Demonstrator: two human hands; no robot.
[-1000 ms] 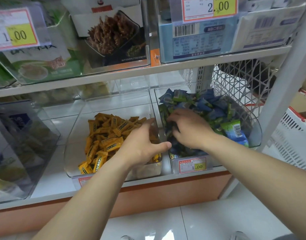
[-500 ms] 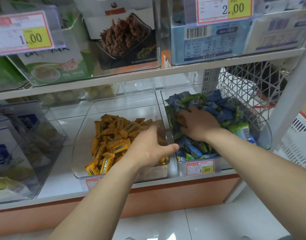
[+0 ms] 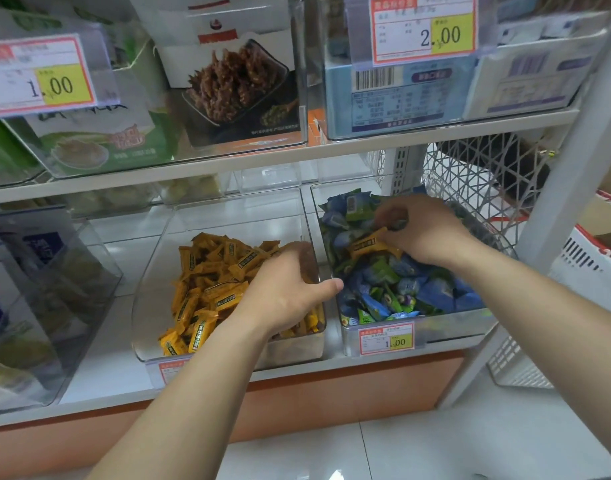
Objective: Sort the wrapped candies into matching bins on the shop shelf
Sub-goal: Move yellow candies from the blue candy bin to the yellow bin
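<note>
Two arms are in view, and nothing is worn on either: the left forearm [image 3: 193, 403] and the right forearm [image 3: 546, 313] are bare from the wrist to where the picture's edge cuts them off. The left hand [image 3: 286, 296] shows a smooth back and a broad thumb [image 3: 326, 287] with a short-trimmed nail. The right hand [image 3: 425, 230] shows a row of rounded knuckles. The fingers of both are bare too, though slightly blurred toward the tips.
</note>
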